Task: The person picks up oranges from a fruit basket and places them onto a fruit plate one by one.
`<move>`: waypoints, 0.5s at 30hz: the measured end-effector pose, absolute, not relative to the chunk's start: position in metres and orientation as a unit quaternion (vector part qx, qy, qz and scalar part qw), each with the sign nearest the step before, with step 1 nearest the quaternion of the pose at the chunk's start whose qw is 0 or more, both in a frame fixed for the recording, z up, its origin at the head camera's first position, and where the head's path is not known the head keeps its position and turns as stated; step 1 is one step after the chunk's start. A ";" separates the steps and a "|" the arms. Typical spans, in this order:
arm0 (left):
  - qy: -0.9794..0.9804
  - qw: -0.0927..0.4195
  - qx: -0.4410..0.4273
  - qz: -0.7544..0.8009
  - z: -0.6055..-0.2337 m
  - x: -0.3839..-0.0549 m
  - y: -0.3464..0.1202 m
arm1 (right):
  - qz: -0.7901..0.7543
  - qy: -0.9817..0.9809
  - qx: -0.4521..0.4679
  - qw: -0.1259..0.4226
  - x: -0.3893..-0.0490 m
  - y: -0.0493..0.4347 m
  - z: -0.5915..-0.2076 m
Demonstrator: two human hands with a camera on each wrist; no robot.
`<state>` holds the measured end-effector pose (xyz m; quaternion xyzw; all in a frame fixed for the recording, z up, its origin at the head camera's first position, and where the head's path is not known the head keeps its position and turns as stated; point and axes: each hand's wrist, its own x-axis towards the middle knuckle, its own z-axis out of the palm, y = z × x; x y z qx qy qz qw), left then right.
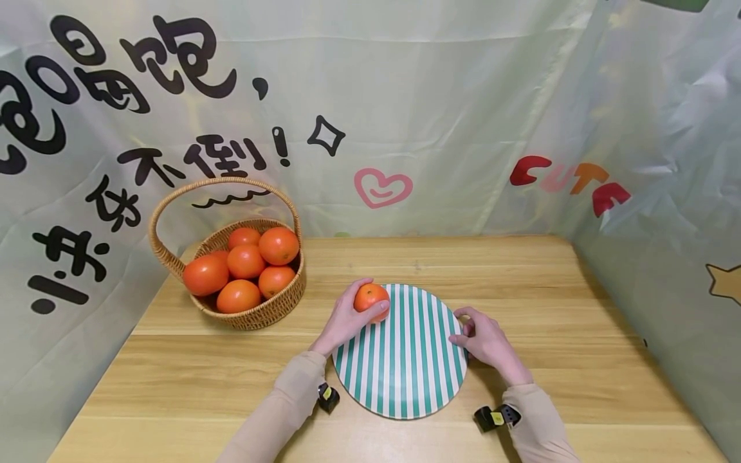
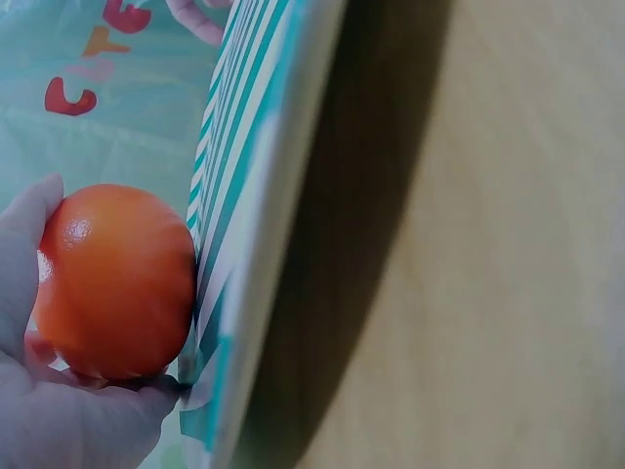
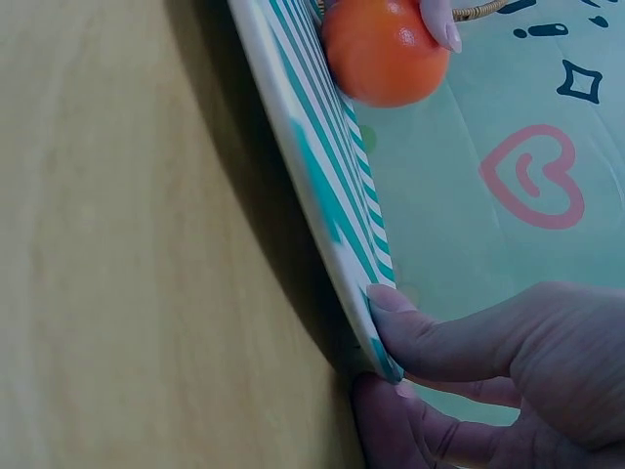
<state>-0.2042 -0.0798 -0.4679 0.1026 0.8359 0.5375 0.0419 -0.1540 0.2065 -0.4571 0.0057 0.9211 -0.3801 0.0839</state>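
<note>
A round plate (image 1: 405, 360) with green and white stripes lies on the wooden table in front of me. My left hand (image 1: 348, 316) holds an orange (image 1: 370, 297) at the plate's upper left edge. In the left wrist view the orange (image 2: 117, 283) sits between thumb and fingers, right at the striped surface. On the far side, my right hand (image 1: 487, 337) pinches the plate's right rim. The right wrist view shows its thumb on the striped face of the plate (image 3: 322, 166) and its fingers under the rim.
At the back left stands a wicker basket (image 1: 263, 316) with a tall arched handle, filled with several oranges (image 1: 246, 261). Printed cloth (image 1: 451, 128) hangs behind the wooden table (image 1: 538, 289) and along its sides. Each wrist wears a small black camera on a strap.
</note>
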 end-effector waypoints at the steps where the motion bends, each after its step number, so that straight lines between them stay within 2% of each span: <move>1: 0.836 0.043 0.101 0.537 -0.468 -0.204 -0.080 | -0.380 0.921 0.006 0.083 -0.154 0.207 -0.457; 15: 0.839 0.049 0.093 0.535 -0.465 -0.205 -0.076 | -0.380 0.921 0.005 0.082 -0.153 0.207 -0.458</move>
